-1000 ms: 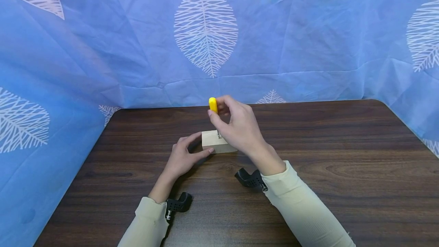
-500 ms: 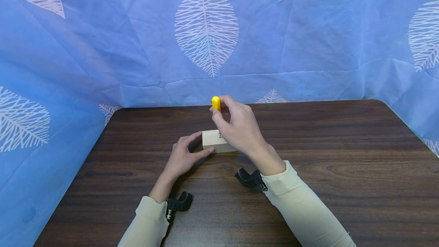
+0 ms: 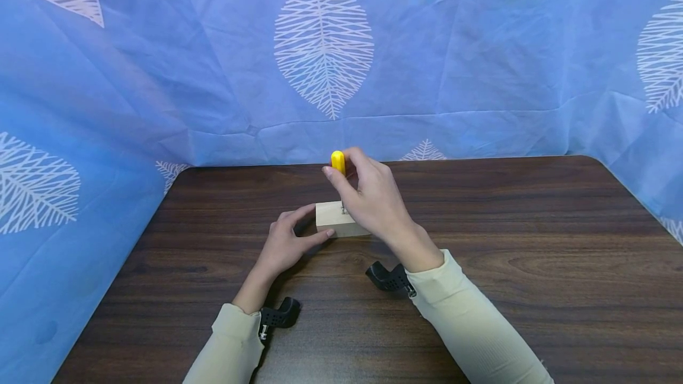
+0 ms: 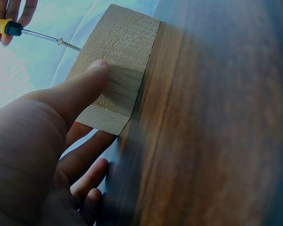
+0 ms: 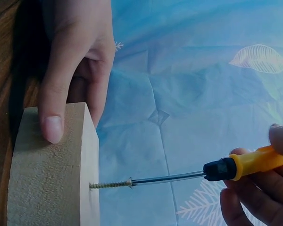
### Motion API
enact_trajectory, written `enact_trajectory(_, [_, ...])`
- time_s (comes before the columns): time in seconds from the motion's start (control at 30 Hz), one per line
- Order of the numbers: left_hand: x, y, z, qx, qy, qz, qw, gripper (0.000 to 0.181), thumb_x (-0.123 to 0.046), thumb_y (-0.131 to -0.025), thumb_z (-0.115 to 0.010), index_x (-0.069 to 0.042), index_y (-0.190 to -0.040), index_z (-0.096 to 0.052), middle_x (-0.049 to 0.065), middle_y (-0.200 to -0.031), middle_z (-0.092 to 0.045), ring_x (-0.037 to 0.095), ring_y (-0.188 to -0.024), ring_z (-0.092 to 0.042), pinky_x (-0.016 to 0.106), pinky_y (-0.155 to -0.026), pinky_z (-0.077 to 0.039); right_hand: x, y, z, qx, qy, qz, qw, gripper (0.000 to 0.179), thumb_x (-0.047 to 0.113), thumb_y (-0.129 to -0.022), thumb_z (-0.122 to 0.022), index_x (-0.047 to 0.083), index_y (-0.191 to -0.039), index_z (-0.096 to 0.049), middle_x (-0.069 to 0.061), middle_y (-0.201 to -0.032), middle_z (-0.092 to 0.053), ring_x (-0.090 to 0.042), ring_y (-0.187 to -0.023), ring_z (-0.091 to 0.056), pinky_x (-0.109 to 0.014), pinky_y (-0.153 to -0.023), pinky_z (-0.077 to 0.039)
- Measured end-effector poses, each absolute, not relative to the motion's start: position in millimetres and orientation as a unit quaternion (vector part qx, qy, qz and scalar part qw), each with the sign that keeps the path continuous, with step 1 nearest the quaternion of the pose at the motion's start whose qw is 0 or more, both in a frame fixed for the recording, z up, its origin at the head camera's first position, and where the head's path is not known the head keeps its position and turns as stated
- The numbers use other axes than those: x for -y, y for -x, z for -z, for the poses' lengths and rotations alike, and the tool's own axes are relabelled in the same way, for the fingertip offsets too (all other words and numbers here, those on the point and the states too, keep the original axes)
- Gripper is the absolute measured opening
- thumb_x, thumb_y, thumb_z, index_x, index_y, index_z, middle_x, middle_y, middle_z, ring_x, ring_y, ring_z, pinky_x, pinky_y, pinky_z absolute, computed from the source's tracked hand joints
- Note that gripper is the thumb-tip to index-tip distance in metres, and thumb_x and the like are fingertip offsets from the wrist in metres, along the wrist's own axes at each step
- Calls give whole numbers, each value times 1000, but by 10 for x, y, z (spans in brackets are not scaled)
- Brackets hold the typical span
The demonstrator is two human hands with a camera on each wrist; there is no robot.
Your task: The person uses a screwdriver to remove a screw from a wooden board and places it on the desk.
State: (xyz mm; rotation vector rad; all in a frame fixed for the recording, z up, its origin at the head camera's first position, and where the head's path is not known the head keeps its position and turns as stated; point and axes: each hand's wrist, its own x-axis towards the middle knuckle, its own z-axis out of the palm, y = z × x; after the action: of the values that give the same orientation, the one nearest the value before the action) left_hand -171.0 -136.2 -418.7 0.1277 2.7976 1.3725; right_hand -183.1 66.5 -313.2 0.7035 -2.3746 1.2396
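Note:
A pale wooden block [image 3: 341, 228] lies on the table, its left end between the thumb and fingers of my left hand [image 3: 283, 248]. In the left wrist view the thumb presses the block's near face [image 4: 127, 52]. My right hand [image 3: 380, 197] holds a yellow-handled screwdriver [image 3: 338, 161] upright above the block, with the thumb and fingers around the handle. A screw [image 5: 111, 185] stands partly sunk in the block's top face, much of its thread showing. The screwdriver's shaft [image 5: 170, 178] meets the screw head in line. The block's right end is hidden behind my right hand in the head view.
The dark wood-grain table [image 3: 512, 212] spreads around the block. Behind it hangs a blue cloth [image 3: 224, 76] with white leaf prints. A black wrist mount [image 3: 280, 314] sticks out from the left sleeve, and another mount [image 3: 388, 276] from the right.
The screwdriver's handle has shifted slightly right at its top. My right thumb has moved in toward the wrist, then out to the left again. My left hand keeps holding the block.

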Motion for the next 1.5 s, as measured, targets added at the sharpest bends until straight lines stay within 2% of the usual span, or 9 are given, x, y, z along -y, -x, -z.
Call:
enact_trajectory(0.27, [1360, 1724, 4183, -899, -38, -436, 13, 74, -47, -93, -85, -22, -158, -57, 9, -159, -59, 40, -152, -44, 72, -121, -36, -670, 1845, 3132, 830, -261, -454, 193, 29, 23, -103, -76, 5, -122, -64, -12, -112, -82, -26, -99, -79, -41, -80, -62])
enact_trajectory(0.4, [1357, 1728, 4180, -899, -36, -436, 14, 74, -47, -93, -85, -23, -158, -58, 8, -159, -59, 40, -152, -44, 72, -121, -36, -674, 1850, 3144, 827, -264, -456, 198, 27, 21, -102, -77, 5, -118, -62, -12, -108, -83, -27, -97, -80, -43, -78, -63])
enact_trajectory(0.6, [1356, 1725, 4181, -899, -33, -436, 17, 74, -46, -93, -85, -23, -158, -58, 9, -159, -58, 40, -153, -43, 73, -121, -35, -679, 1840, 3138, 828, -260, -456, 199, 25, 20, -101, -78, 5, -114, -63, -11, -109, -83, -26, -99, -80, -34, -70, -57])
enact_trajectory(0.7, [1356, 1724, 4178, -899, -33, -437, 17, 74, -46, -93, -85, -23, -158, -58, 10, -160, -57, 41, -153, -42, 73, -121, -35, -678, 1830, 3126, 828, -255, -459, 196, 22, 20, -102, -77, 6, -114, -66, -9, -108, -83, -24, -98, -80, -34, -69, -55])
enact_trajectory(0.9, [1356, 1720, 4168, -895, -36, -444, 17, 74, -45, -93, -85, -23, -158, -57, 10, -160, -57, 40, -153, -42, 72, -121, -36, -678, 1822, 3115, 824, -250, -470, 193, 23, 19, -103, -76, 6, -121, -75, -9, -108, -83, -22, -96, -81, -39, -84, -65])
enact_trajectory(1.07, [1353, 1719, 4163, -896, -36, -443, 17, 74, -45, -93, -85, -22, -158, -57, 10, -159, -58, 41, -152, -43, 72, -121, -36, -681, 1824, 3116, 826, -254, -466, 190, 27, 17, -106, -70, 3, -129, -74, -10, -110, -82, -22, -101, -80, -38, -91, -66])
enact_trajectory(1.33, [1349, 1713, 4156, -897, -32, -441, 19, 74, -45, -93, -85, -22, -158, -57, 11, -160, -56, 42, -153, -41, 73, -121, -35, -674, 1817, 3098, 829, -264, -466, 163, 29, 11, -111, -57, -2, -135, -67, -14, -118, -80, -25, -107, -80, -40, -92, -66])
enact_trajectory(1.5, [1341, 1701, 4180, -894, -31, -447, 18, 73, -44, -93, -86, -22, -158, -58, 11, -159, -57, 40, -151, -43, 72, -121, -36, -780, 1783, 2998, 813, -270, -480, 192, 31, 12, -110, -61, -2, -138, -66, -17, -120, -80, -25, -105, -81, -35, -87, -67])
